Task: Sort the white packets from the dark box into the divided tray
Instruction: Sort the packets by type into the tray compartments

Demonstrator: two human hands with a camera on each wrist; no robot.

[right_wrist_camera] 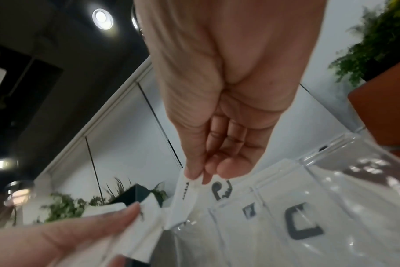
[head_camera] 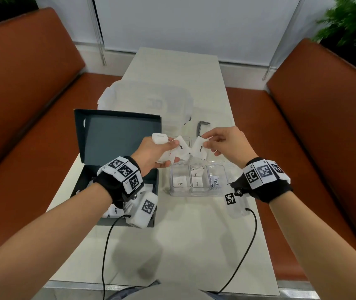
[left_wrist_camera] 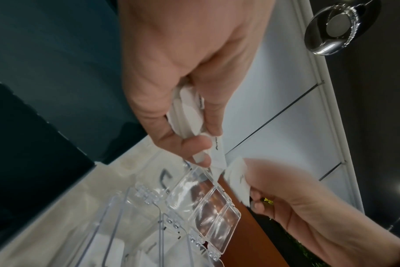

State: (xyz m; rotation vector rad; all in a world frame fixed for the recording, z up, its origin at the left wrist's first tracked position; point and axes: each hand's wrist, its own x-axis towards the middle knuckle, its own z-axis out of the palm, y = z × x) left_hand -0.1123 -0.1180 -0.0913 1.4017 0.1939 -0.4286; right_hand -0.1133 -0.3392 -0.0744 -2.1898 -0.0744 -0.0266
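Observation:
My left hand point(head_camera: 162, 151) grips a bunch of several white packets point(head_camera: 178, 151) above the gap between the dark box point(head_camera: 107, 144) and the clear divided tray point(head_camera: 198, 191). My right hand point(head_camera: 216, 140) pinches a single white packet point(head_camera: 199, 149) between thumb and fingers, just right of the bunch. In the left wrist view the held packets point(left_wrist_camera: 187, 112) fan out from the left fist. In the right wrist view the pinched packet point(right_wrist_camera: 185, 189) hangs below the fingertips. The tray's compartments hold a few packets, one marked Sugar point(head_camera: 180, 181). More packets point(head_camera: 114, 211) lie in the box under my left wrist.
A clear plastic lidded bin point(head_camera: 146, 100) stands behind the box. A grey bracket point(head_camera: 200, 127) lies on the white table point(head_camera: 183, 234) behind the tray. The tray's clear lid point(left_wrist_camera: 203, 202) stands open at the back. Orange benches point(head_camera: 324, 126) flank the table.

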